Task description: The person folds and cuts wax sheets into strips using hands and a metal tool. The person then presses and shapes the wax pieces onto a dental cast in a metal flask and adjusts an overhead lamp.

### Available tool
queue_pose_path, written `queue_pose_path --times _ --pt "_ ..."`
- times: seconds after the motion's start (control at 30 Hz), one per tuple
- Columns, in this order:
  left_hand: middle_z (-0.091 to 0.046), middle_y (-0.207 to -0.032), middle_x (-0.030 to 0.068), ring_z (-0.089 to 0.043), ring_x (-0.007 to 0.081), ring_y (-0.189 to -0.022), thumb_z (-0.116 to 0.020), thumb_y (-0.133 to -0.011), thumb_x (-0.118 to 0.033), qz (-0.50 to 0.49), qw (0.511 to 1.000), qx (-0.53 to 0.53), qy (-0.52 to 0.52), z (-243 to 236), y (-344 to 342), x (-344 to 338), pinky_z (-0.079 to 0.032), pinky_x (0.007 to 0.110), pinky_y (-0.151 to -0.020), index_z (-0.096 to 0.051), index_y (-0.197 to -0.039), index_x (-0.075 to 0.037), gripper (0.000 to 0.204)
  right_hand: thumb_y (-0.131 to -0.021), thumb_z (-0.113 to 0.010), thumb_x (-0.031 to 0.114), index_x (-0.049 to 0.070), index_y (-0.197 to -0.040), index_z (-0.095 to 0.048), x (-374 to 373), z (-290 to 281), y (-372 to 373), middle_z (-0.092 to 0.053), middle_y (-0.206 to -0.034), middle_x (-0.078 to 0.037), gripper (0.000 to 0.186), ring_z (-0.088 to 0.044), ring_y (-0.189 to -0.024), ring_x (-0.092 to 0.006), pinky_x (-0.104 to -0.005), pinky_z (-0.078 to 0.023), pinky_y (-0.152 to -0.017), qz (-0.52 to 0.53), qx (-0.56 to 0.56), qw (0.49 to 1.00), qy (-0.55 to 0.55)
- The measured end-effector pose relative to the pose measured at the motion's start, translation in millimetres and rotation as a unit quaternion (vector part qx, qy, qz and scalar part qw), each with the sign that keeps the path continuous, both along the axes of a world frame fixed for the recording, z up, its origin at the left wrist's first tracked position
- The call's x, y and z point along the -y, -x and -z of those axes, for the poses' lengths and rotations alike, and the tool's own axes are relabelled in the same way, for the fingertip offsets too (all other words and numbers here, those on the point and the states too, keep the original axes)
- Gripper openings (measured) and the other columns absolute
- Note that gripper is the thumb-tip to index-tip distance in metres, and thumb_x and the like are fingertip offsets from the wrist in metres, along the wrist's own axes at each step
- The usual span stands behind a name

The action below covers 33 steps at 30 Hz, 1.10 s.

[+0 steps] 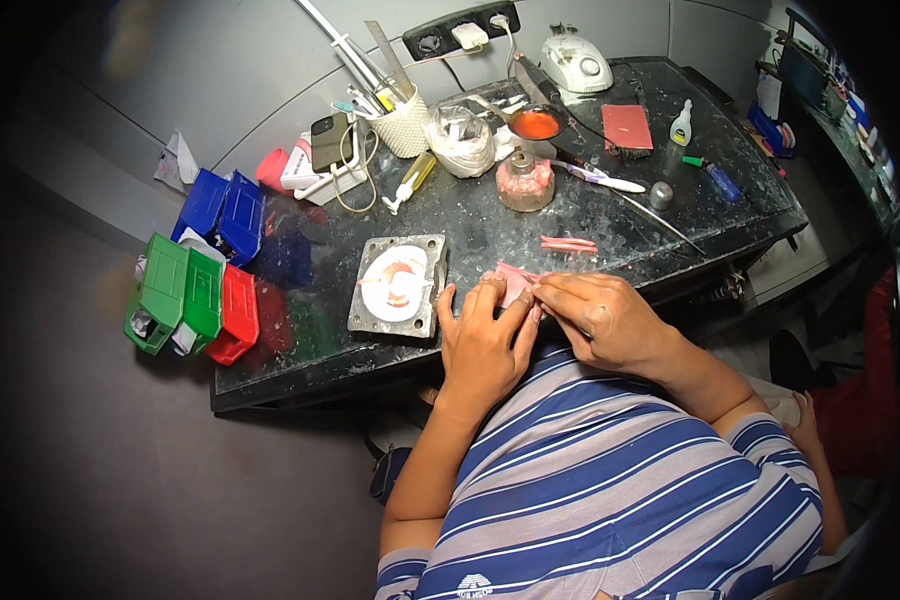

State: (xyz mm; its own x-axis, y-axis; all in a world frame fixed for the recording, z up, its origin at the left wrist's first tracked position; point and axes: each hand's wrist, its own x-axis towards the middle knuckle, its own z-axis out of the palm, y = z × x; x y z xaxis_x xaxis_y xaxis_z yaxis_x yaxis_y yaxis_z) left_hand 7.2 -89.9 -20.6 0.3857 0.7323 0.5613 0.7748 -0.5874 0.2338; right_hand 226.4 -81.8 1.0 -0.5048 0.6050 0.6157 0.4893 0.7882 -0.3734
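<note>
At the table's near edge, a thin pink wax sheet (515,283) lies between my two hands. My left hand (485,335) has its fingertips pressed on the sheet's left side, with the thumb at its near edge. On the right side, my right hand (605,318) pinches the sheet between thumb and fingers, which partly hide it. Just beyond are narrow pink wax strips (569,244), lying together. Left of my left hand sits a square metal flask (428,306) filled with white plaster (398,310), which bears reddish, curved marks.
Behind my hands stand a wax-smeared spirit burner (525,183), a glass jar (460,142), a cup of tools (401,127) and a pan of red wax (536,124). Knives (610,182) lie on the right, near a pink wax sheet (627,127). Coloured bins (202,280) flank the left edge.
</note>
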Motion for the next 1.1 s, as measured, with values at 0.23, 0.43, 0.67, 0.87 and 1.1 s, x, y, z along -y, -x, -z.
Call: queue_pose_path --times 0.23,0.43,0.67,0.87,1.1 --pt "-0.072 -0.126 0.0162 -0.068 0.0314 -0.122 -0.079 -0.099 -0.028 0.002 1.000 0.008 0.005 -1 0 -1 -0.035 0.060 -0.116 -0.083 -0.120 -0.013 0.026 -0.091 -0.075 -0.003 -0.007 -0.124 -0.074 10 -13 -16 -0.078 -0.119 -0.025 0.034 -0.078 -0.105 -0.0418 -0.0454 -0.064 -0.093 -0.003 0.010 0.999 0.046" --pt "-0.070 -0.126 0.0158 -0.067 0.0317 -0.124 -0.080 -0.097 -0.027 0.004 1.000 0.010 0.006 -1 2 -2 -0.035 0.061 -0.116 -0.082 -0.124 -0.014 0.030 -0.092 -0.074 -0.004 -0.008 -0.119 -0.075 13 -21 -28 -0.079 -0.114 -0.025 0.027 -0.079 -0.101 -0.0411 -0.0441 -0.065 -0.090 -0.015 0.000 0.998 0.056" --pt "-0.072 -0.127 0.0165 -0.066 0.0331 -0.126 -0.079 -0.098 -0.028 0.005 1.000 -0.004 0.018 -1 4 -1 -0.035 0.060 -0.118 -0.081 -0.126 -0.014 0.031 -0.098 -0.074 0.000 -0.007 -0.120 -0.076 11 -1 -52 -0.079 -0.119 -0.025 0.024 -0.079 -0.107 -0.0404 -0.0435 -0.064 -0.093 -0.019 -0.063 0.995 0.075" --pt "-0.060 -0.145 0.0265 -0.060 0.0450 -0.132 -0.087 -0.092 -0.021 0.023 0.998 -0.045 -0.030 -41 -5 1 -0.045 0.058 -0.115 -0.073 -0.123 -0.004 0.038 -0.099 -0.074 0.001 -0.005 -0.124 -0.075 -8 2 -71 -0.078 -0.121 -0.023 0.026 -0.078 -0.110 -0.0409 -0.0445 -0.063 -0.096 -0.010 -0.114 0.992 0.044" --pt "-0.070 -0.102 0.0185 -0.068 0.0342 -0.093 -0.080 -0.098 -0.015 -0.135 0.971 0.064 -0.186 -141 85 -162 -0.054 0.044 -0.086 -0.067 -0.097 0.003 0.022 -0.100 -0.072 0.001 -0.006 -0.120 -0.076 -22 17 -82 -0.079 -0.116 -0.024 0.021 -0.080 -0.106 -0.0371 -0.0407 -0.065 -0.089 0.006 -0.193 0.979 0.063"
